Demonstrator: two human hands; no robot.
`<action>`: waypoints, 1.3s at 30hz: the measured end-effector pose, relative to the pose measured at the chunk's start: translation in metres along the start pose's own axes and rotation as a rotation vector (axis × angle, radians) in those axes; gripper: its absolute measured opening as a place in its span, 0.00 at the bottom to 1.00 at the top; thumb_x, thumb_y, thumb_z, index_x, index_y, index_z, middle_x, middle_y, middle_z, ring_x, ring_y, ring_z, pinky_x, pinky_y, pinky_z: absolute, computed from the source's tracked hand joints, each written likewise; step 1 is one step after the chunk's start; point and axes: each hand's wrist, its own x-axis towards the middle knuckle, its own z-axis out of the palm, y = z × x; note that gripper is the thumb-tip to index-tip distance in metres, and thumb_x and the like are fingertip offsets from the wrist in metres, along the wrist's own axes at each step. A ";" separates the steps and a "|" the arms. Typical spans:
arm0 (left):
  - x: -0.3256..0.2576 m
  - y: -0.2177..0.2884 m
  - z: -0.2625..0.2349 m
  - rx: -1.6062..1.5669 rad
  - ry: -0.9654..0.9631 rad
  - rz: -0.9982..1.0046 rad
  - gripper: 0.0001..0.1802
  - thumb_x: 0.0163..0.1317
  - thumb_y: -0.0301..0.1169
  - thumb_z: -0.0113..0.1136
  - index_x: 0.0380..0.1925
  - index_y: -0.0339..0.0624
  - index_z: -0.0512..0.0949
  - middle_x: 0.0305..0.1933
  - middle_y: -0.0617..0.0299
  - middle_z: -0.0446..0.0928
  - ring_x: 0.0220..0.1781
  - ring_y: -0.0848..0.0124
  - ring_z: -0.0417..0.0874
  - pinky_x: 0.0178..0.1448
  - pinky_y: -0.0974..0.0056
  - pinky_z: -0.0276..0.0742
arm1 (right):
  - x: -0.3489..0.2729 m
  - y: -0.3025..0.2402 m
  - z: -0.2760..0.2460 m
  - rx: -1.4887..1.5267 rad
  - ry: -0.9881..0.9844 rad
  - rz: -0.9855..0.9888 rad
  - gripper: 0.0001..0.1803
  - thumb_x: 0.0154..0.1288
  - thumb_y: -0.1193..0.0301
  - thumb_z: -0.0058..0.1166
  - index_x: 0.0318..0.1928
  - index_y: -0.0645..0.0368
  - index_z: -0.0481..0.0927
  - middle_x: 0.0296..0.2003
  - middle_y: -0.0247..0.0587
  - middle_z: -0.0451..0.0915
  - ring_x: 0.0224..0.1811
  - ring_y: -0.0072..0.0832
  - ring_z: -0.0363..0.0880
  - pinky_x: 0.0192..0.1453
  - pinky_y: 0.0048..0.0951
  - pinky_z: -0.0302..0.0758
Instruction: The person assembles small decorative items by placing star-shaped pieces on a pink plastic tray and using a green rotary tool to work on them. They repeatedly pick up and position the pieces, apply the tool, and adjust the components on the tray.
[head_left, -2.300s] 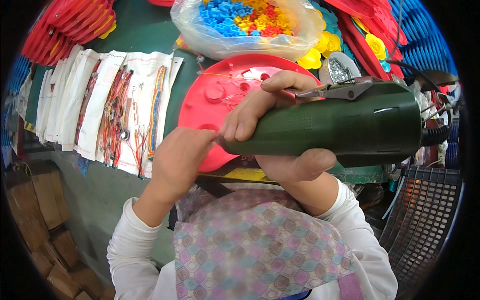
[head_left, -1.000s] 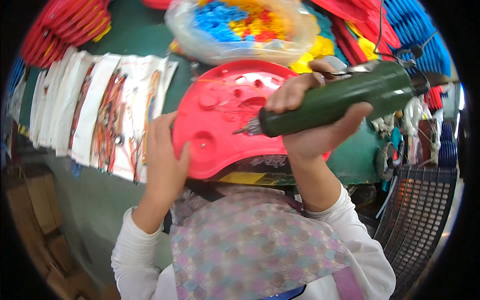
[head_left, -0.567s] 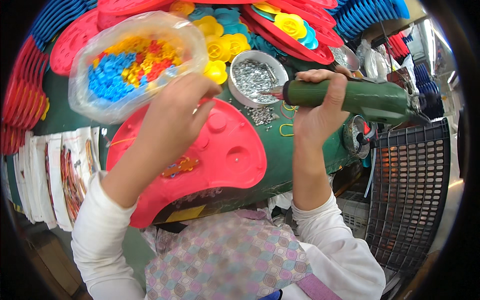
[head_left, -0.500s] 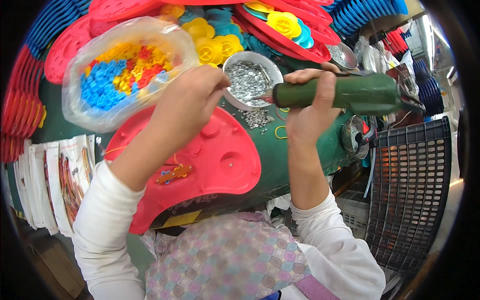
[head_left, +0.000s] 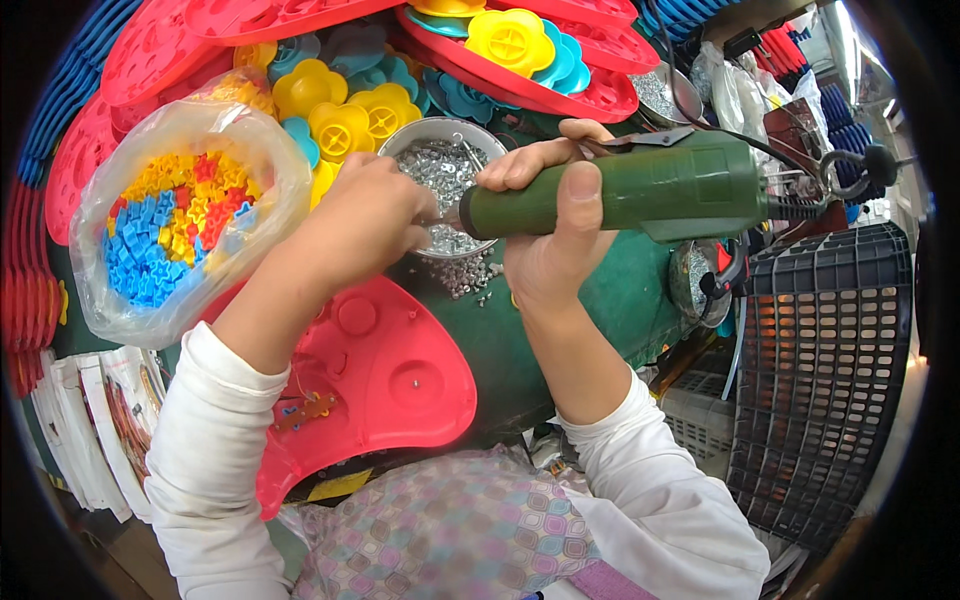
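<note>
In my right hand (head_left: 550, 235) lies a green electric screwdriver (head_left: 640, 190), held level with its tip pointing left. The fingers of my left hand (head_left: 370, 215) are pinched together at that tip; whatever they hold is too small and covered to make out. Both hands are over the near side of a round metal bowl (head_left: 432, 130) full of small silvery screws. Below my left hand, a red moulded plastic panel (head_left: 400, 325) lies on the green table, partly hidden by my left forearm. A small brown board (head_left: 307, 411) with blue and orange bits rests on it.
Left stands a clear plastic bag (head_left: 90, 290) of blue, yellow and red pieces. Yellow flower-shaped parts (head_left: 510, 42) and red panels (head_left: 150, 50) are piled behind. Loose screws (head_left: 462, 275) lie beside the bowl. A black basket (head_left: 820, 380) stands at the right.
My left hand has come to the screwdriver's tip over the bowl. The screwdriver and my right hand sit further left in view. The whole scene has shifted with the head's movement.
</note>
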 end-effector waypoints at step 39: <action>-0.121 0.018 -0.009 0.137 0.517 0.006 0.10 0.48 0.27 0.75 0.29 0.43 0.81 0.32 0.62 0.78 0.44 0.60 0.79 0.57 0.53 0.74 | -0.033 -0.029 0.055 0.206 -0.348 0.128 0.38 0.74 0.41 0.53 0.64 0.62 0.63 0.30 0.41 0.76 0.32 0.33 0.80 0.41 0.39 0.82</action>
